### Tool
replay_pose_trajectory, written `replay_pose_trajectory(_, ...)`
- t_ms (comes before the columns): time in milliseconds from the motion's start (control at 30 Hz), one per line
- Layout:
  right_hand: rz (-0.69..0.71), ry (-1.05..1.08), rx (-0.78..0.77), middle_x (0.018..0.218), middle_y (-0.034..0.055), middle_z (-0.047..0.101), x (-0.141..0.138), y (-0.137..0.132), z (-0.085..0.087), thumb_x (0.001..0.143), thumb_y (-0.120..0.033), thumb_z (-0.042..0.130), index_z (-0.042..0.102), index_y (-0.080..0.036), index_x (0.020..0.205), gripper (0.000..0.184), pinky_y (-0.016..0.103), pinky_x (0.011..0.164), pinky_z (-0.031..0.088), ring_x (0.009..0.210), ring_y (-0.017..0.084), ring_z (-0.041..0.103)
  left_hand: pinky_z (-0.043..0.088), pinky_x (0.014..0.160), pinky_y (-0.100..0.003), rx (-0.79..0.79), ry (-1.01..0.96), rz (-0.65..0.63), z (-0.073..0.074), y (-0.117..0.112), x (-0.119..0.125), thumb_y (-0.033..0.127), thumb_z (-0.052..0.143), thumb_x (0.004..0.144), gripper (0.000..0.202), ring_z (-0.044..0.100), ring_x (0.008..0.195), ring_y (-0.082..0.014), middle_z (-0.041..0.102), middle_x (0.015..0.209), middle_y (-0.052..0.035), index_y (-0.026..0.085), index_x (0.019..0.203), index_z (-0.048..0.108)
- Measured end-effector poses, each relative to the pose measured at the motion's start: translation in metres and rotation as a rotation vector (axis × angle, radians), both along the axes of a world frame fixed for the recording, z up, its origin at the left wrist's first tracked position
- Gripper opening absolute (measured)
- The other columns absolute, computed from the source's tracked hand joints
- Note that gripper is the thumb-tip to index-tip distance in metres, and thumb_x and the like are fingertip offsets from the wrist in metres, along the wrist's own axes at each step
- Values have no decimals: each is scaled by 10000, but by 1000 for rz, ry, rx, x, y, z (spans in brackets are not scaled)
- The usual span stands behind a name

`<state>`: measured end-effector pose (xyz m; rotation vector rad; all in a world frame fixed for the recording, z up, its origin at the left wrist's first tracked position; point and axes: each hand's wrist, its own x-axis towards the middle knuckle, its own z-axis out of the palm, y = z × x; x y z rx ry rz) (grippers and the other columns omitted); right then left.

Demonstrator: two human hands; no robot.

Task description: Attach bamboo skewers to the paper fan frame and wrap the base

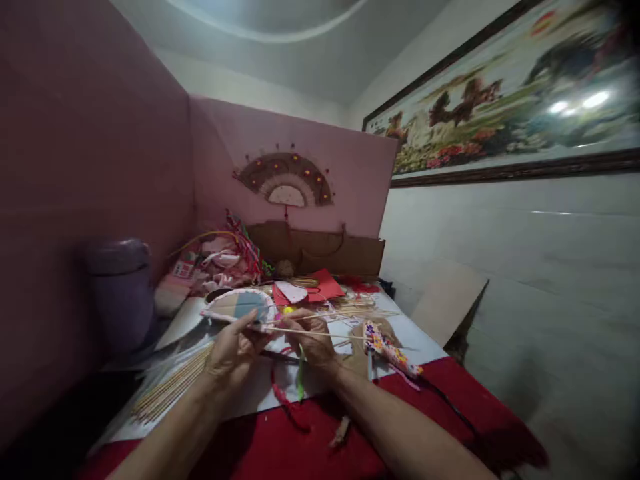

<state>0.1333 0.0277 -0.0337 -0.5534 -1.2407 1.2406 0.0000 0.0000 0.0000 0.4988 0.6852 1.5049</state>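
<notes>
My left hand [235,350] is closed on the lower edge of a half-round cardboard piece [247,305] with a pink-and-white wrapped rim, its thumb on the front face. Beside it, my right hand [311,341] pinches thin bamboo sticks [345,335], whose left ends meet the cardboard piece's lower right edge. Whether they are fixed there I cannot tell. A green strip [301,377] hangs just below my right hand, and a red braided cord [280,390] lies to its left. Right of that hand rests a flower-patterned tool [387,347] with a black cord.
A bundle of bamboo sticks [173,383] lies at the left on white sheeting. Behind my hands are red paper [325,287] and a white petal-shaped piece [291,292]. A lidded bin [121,293] stands left, and a decorated fan [287,177] hangs on the pink board.
</notes>
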Motion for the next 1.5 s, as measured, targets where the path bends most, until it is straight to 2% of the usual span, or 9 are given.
replay_pose_trajectory(267, -3, -16, -7, 461, -61, 516, -1, -4, 1, 656, -357, 729, 643, -155, 659, 219, 174, 330, 226, 342, 31, 340, 573, 560, -297, 23, 26, 1, -2, -1, -1, 61, 490, 818, 138, 615, 558, -132, 653, 654, -55, 89, 738, 599)
replay_pose_trajectory(700, -6, -22, 17, 459, -60, 521, -1, -3, 0, 667, -361, 717, 626, -151, 678, 230, 163, 328, 244, 339, 32, 353, 577, 562, -291, 7, 11, 22, -1, -1, 2, 49, 487, 818, 179, 610, 534, -126, 632, 602, -49, 90, 676, 589)
replay_pose_trajectory(1000, 28, -104, -5, 525, -44, 556, 0, -2, -8, 701, -346, 673, 650, -151, 889, 272, 173, 372, 252, 378, 41, 364, 577, 564, -262, 14, -40, 56, 0, 5, -3, 37, 432, 852, 262, 618, 514, -115, 634, 563, -58, 84, 636, 574)
replay_pose_trajectory(1167, 33, -154, 22, 526, -29, 540, 1, -4, -7, 662, -424, 699, 646, -142, 718, 293, 194, 405, 309, 413, 61, 414, 583, 596, -279, 50, -46, 52, 1, 5, -5, 67, 431, 865, 248, 645, 560, -132, 670, 627, -77, 86, 680, 595)
replay_pose_trajectory(1333, -10, -128, 81, 449, -36, 460, 3, -6, -5, 703, -556, 618, 589, -139, 586, 435, 205, 372, 229, 369, 52, 339, 580, 626, -274, 84, -7, 35, -3, 4, -3, 59, 460, 851, 227, 653, 587, -136, 677, 641, -81, 84, 691, 619)
replay_pose_trajectory(1500, -9, -146, 94, 416, -32, 441, 5, -9, -2, 765, -535, 561, 562, -149, 521, 458, 215, 392, 254, 369, 61, 352, 577, 672, -288, 94, -18, -32, -6, 2, 1, 52, 490, 831, 192, 667, 657, -159, 694, 706, -109, 70, 715, 641)
